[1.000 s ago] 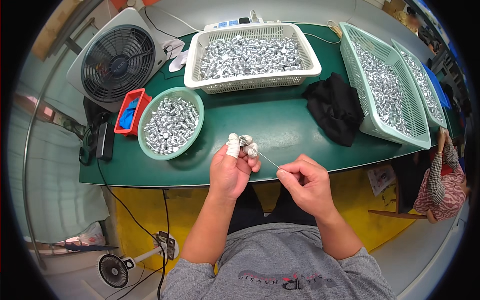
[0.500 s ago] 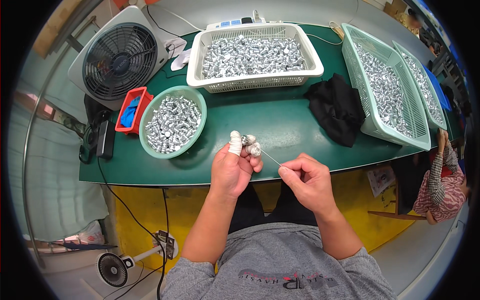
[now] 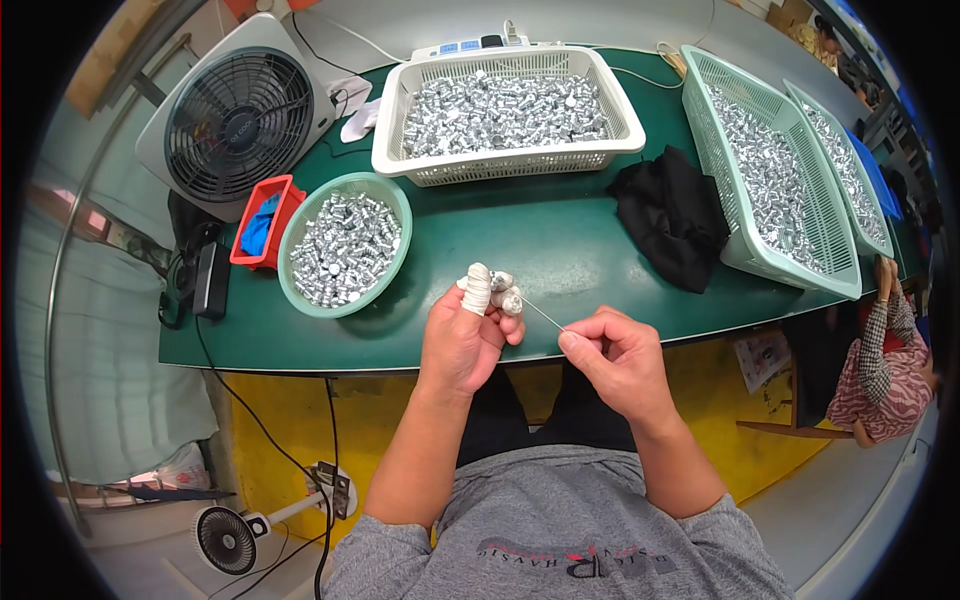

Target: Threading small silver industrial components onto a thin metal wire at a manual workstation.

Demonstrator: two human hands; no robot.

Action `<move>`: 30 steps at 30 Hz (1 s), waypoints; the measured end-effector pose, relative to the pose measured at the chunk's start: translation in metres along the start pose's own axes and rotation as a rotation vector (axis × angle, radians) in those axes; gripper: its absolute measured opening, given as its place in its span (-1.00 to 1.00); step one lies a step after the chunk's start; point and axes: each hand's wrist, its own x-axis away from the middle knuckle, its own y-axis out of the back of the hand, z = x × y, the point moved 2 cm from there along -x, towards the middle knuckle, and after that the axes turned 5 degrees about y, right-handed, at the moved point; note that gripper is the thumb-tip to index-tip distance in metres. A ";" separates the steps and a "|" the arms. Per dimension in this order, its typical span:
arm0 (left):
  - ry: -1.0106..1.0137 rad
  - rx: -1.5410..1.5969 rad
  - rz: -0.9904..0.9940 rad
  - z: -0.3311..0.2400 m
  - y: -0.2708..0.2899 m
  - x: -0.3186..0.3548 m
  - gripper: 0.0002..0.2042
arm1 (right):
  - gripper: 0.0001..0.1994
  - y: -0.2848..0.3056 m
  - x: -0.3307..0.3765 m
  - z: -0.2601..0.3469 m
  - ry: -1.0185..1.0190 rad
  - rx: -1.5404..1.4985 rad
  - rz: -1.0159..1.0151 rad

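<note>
My left hand (image 3: 462, 335) is raised over the front edge of the green table (image 3: 540, 250), its fingertips wrapped in white tape and pinching a small silver metal part (image 3: 506, 296). A thin metal rod (image 3: 541, 313) runs from that part down to my right hand (image 3: 614, 360), which grips its other end between thumb and fingers. A round green bowl (image 3: 385, 190) full of similar silver parts sits just left of my left hand.
A white basket (image 3: 400, 140) of silver parts stands at the back, two long green baskets (image 3: 720, 170) of them at the right. A black cloth (image 3: 672, 215) lies between. A fan (image 3: 236, 125) and a red bin (image 3: 270, 190) stand at the left. Another person (image 3: 880, 360) sits far right.
</note>
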 end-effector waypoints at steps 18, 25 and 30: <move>0.046 -0.456 0.097 -0.003 -0.007 -0.001 -0.93 | -0.93 0.025 -0.005 -0.002 0.302 0.184 0.024; -0.166 -0.463 0.228 0.000 -0.004 0.009 -0.91 | -0.86 0.019 0.012 -0.012 -0.461 -0.586 0.190; -0.189 -0.168 0.082 0.002 0.005 0.001 -0.85 | -0.91 0.022 0.013 0.008 0.468 0.413 -0.065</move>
